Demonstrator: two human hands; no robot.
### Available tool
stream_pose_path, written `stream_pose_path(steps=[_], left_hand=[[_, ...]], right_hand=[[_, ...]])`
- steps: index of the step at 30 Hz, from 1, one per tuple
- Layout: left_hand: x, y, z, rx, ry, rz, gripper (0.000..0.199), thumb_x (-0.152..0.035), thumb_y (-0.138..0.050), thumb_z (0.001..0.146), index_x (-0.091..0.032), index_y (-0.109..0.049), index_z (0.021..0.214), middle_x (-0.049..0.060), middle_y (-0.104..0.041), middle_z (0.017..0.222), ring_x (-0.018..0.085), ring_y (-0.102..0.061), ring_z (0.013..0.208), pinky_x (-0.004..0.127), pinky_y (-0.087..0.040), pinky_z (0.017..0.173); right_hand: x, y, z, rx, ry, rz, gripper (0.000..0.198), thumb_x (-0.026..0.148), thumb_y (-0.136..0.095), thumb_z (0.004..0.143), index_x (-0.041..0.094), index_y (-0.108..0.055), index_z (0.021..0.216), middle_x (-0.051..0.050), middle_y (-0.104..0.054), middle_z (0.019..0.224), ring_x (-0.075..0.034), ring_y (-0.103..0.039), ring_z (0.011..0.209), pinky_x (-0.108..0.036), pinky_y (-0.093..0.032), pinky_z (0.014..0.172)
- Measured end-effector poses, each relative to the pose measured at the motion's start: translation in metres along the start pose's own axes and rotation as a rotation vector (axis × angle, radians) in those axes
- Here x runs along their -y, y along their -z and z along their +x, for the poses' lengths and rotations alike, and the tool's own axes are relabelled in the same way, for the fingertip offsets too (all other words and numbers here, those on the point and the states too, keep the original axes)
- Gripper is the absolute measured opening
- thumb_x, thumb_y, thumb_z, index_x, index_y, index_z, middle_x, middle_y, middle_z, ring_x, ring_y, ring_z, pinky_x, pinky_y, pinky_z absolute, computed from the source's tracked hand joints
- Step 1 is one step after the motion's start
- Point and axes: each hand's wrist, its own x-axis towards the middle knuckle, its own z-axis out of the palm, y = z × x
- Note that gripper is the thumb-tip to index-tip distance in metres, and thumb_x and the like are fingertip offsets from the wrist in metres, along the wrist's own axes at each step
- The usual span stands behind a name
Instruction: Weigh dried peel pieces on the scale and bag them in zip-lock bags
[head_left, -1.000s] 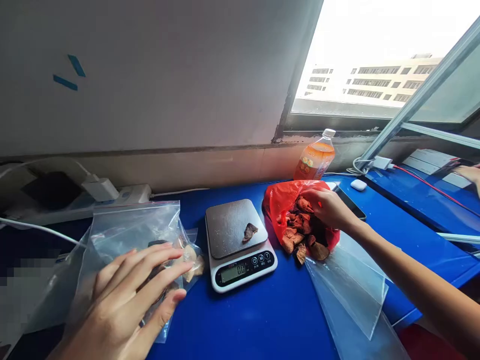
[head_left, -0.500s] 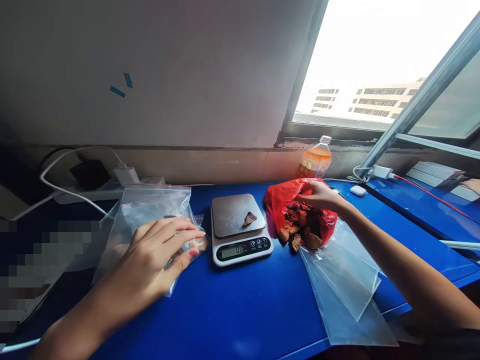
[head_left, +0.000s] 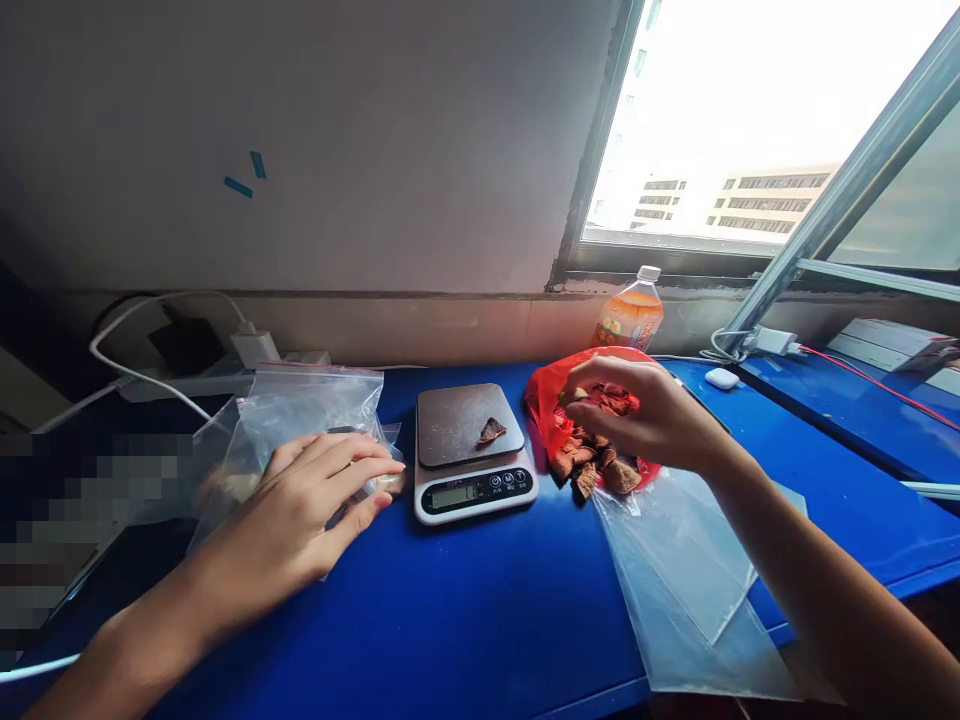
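My left hand [head_left: 307, 510] rests with fingers stretched over clear zip-lock bags [head_left: 315, 395], left of the scale. A pale brown piece shows under its fingertips, partly hidden. A white digital kitchen scale [head_left: 480, 490] with a metal plate stands in the middle; one dark brown dried slice [head_left: 492, 431] lies on the plate. Its display is too blurred to read. My right hand [head_left: 637, 410] is over the open red plastic bag [head_left: 551, 400], thumb and fingers pinched around a small dried slice [head_left: 574, 397]. Brown dried slices [head_left: 585, 470] fill the bag's mouth.
Clear flat plastic bags [head_left: 690, 590] lie on the blue table [head_left: 450, 620] at the right. An orange drink bottle [head_left: 631, 312] stands behind the red bag. A white earphone case [head_left: 721, 378], chargers and cables [head_left: 255, 345] line the back, below a window.
My right hand has come up out of the red bag and moved slightly nearer, now with a small slice in its fingers. My left hand stays on the bags.
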Motion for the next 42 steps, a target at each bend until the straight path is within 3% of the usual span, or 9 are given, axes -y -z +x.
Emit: stream_pose_path(steps=[4, 11, 15, 22, 27, 32, 35, 38, 42], left_hand=[[-0.002, 0.003, -0.001, -0.030, -0.062, 0.015, 0.025, -0.045, -0.052, 0.095, -0.036, -0.062, 0.116, -0.003, -0.069, 0.118, 0.027, -0.057, 0.119, 0.042, -0.035, 0.097], [-0.012, 0.009, -0.001, -0.026, -0.143, 0.047, 0.023, -0.035, -0.053, 0.095, -0.033, -0.064, 0.115, -0.002, -0.068, 0.116, 0.024, -0.058, 0.117, 0.038, -0.037, 0.098], [-0.016, 0.006, -0.001, -0.022, -0.144, 0.046, 0.023, -0.031, -0.053, 0.094, -0.033, -0.065, 0.115, -0.001, -0.068, 0.115, 0.025, -0.059, 0.117, 0.040, -0.038, 0.100], [-0.015, 0.004, 0.000, 0.035, -0.103, 0.035, 0.025, -0.034, -0.052, 0.096, -0.033, -0.064, 0.117, 0.001, -0.069, 0.117, 0.025, -0.059, 0.117, 0.042, -0.040, 0.102], [-0.013, 0.007, -0.002, 0.052, -0.105, 0.040, 0.028, -0.034, -0.051, 0.096, -0.033, -0.063, 0.122, 0.001, -0.069, 0.120, 0.025, -0.059, 0.118, 0.043, -0.038, 0.104], [-0.018, 0.009, -0.001, 0.042, -0.130, 0.021, 0.029, -0.034, -0.052, 0.096, -0.035, -0.060, 0.123, -0.002, -0.068, 0.120, 0.024, -0.059, 0.118, 0.043, -0.036, 0.105], [-0.021, 0.007, -0.001, 0.037, -0.144, 0.027, 0.029, -0.034, -0.053, 0.095, -0.036, -0.060, 0.123, -0.003, -0.068, 0.120, 0.023, -0.060, 0.117, 0.042, -0.034, 0.106], [-0.019, 0.004, -0.001, 0.045, -0.152, 0.033, 0.029, -0.035, -0.053, 0.096, -0.036, -0.058, 0.125, -0.004, -0.068, 0.120, 0.022, -0.059, 0.118, 0.040, -0.033, 0.106], [-0.006, 0.001, -0.003, 0.065, -0.123, 0.033, 0.027, -0.040, -0.051, 0.096, -0.037, -0.059, 0.122, -0.004, -0.069, 0.121, 0.024, -0.059, 0.119, 0.040, -0.037, 0.103]], right_hand=[[0.033, -0.019, 0.018, 0.058, 0.099, -0.100, 0.016, 0.037, -0.068, 0.087, 0.022, -0.068, 0.089, -0.001, -0.071, 0.085, -0.016, -0.061, 0.081, -0.028, -0.045, 0.073], [0.001, -0.031, 0.020, -0.106, -0.050, -0.044, 0.013, 0.031, -0.071, 0.084, 0.020, -0.067, 0.089, -0.002, -0.073, 0.088, -0.015, -0.063, 0.079, -0.028, -0.046, 0.073], [-0.003, -0.051, 0.031, 0.034, -0.061, -0.113, 0.019, 0.035, -0.067, 0.086, 0.019, -0.068, 0.097, -0.004, -0.072, 0.088, -0.016, -0.063, 0.078, -0.028, -0.045, 0.071], [0.014, -0.100, 0.068, 0.262, 0.161, -0.439, 0.032, 0.046, -0.055, 0.094, 0.018, -0.071, 0.092, -0.010, -0.071, 0.090, -0.023, -0.062, 0.086, -0.034, -0.041, 0.078], [0.007, -0.071, 0.050, -0.070, 0.153, -0.340, 0.024, 0.026, -0.048, 0.092, 0.018, -0.065, 0.105, -0.009, -0.070, 0.093, -0.021, -0.060, 0.084, -0.033, -0.042, 0.080], [-0.020, -0.021, 0.009, -0.491, 0.072, -0.306, 0.020, 0.013, -0.041, 0.080, 0.024, -0.056, 0.073, -0.004, -0.060, 0.070, -0.019, -0.054, 0.067, -0.033, -0.043, 0.070], [-0.049, -0.005, -0.007, -0.689, -0.094, -0.309, 0.021, 0.013, -0.038, 0.077, 0.025, -0.048, 0.062, -0.004, -0.053, 0.063, -0.018, -0.052, 0.061, -0.033, -0.043, 0.064], [-0.078, 0.001, -0.013, -0.754, -0.272, -0.324, 0.020, 0.011, -0.039, 0.072, 0.025, -0.046, 0.059, -0.004, -0.054, 0.065, -0.019, -0.053, 0.064, -0.033, -0.043, 0.063], [-0.102, 0.004, -0.014, -0.647, -0.333, -0.336, 0.020, 0.012, -0.041, 0.070, 0.022, -0.056, 0.063, -0.006, -0.054, 0.074, -0.019, -0.055, 0.069, -0.033, -0.045, 0.067]])
